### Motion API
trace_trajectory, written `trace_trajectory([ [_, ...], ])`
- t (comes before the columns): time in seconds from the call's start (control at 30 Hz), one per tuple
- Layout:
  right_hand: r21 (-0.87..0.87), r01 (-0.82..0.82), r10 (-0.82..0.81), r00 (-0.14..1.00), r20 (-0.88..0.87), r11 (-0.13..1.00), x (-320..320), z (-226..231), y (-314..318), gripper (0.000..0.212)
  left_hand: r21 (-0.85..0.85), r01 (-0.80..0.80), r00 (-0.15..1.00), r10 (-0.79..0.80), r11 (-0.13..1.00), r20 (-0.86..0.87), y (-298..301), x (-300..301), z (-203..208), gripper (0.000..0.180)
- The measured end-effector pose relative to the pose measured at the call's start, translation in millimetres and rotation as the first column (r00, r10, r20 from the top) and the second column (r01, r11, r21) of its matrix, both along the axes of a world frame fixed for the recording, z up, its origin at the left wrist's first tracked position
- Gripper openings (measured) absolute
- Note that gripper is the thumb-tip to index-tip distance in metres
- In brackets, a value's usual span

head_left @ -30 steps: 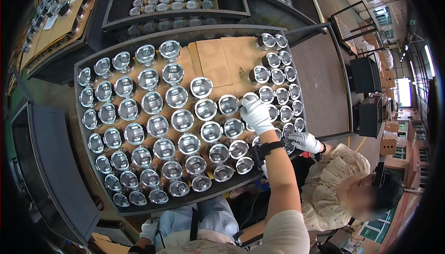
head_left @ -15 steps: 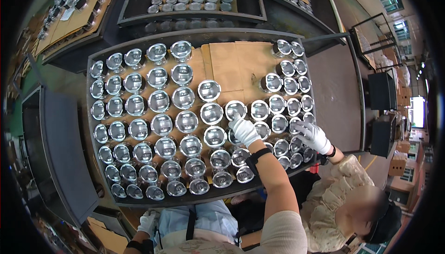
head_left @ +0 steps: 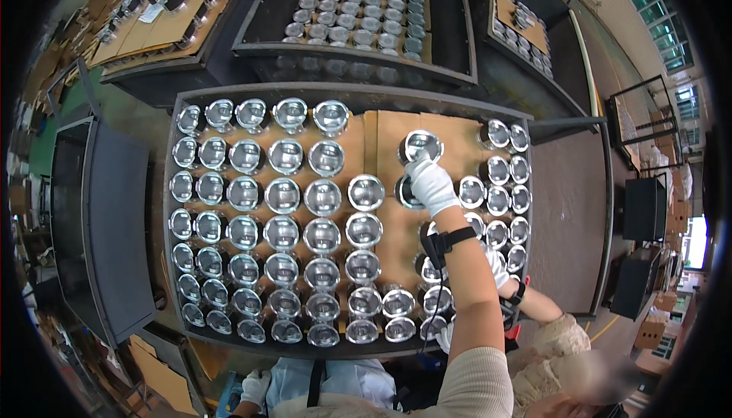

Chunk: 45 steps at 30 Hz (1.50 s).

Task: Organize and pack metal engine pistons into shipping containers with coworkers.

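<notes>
Rows of shiny round metal pistons stand crown up on brown cardboard inside a dark-framed bin (head_left: 351,96). My right hand (head_left: 432,187), in a white glove, reaches over the middle of the bin. Its fingers close on the near rim of a piston (head_left: 424,144), which looks slightly tilted. Beside those fingers, another piston (head_left: 406,192) is partly hidden by the glove. My left hand (head_left: 255,386), also gloved, is low beside my light blue apron, off the bin. Its fingers look loosely extended, with nothing visible in them.
A co-worker's gloved hand (head_left: 497,267) is at the right-hand pistons, close to my forearm. Beyond the bin stands another piston-filled bin (head_left: 354,67). At left is a dark grey metal box (head_left: 114,227). A cable hangs from my right wrist strap (head_left: 448,244).
My right hand has moved farther across the bin, and pistons by it now stand farther out on the cardboard. The co-worker's hand has shifted nearer my forearm. The whole view has shifted.
</notes>
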State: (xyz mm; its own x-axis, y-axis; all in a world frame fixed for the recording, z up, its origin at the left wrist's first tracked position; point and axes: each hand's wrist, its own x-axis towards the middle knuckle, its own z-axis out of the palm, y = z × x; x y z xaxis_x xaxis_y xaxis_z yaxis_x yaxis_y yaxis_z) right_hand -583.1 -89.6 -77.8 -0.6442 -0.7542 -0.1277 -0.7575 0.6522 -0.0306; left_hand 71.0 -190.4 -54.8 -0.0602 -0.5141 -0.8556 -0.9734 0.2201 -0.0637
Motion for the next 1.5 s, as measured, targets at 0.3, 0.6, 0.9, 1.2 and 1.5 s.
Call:
trace_trajectory([
  [0.3,-0.061,0.141,-0.12,0.957,0.265,0.988,-49,-47,-111,0.024,-0.052,-0.131,0.981,0.122,0.99,-0.151,29,22,17,0.041],
  [0.6,-0.007,0.447,-0.402,0.81,0.426,0.895,-28,-56,-145,0.039,0.031,-0.149,0.971,0.152,0.988,-0.187,37,52,0,0.044],
  [0.9,-0.171,0.189,-0.154,0.968,0.198,0.967,2,48,-79,0.026,-0.017,-0.103,0.993,0.102,0.995,-0.051,12,47,-18,0.047],
  [1.2,-0.463,0.518,-0.238,0.81,0.536,0.719,139,161,66,0.026,0.022,0.113,0.989,-0.11,0.993,-0.104,-34,47,-29,0.037],
  [1.5,-0.161,0.529,-0.496,0.843,0.207,0.833,289,128,154,0.009,0.105,0.338,0.825,-0.24,0.935,-0.512,-78,-3,-17,0.032],
])
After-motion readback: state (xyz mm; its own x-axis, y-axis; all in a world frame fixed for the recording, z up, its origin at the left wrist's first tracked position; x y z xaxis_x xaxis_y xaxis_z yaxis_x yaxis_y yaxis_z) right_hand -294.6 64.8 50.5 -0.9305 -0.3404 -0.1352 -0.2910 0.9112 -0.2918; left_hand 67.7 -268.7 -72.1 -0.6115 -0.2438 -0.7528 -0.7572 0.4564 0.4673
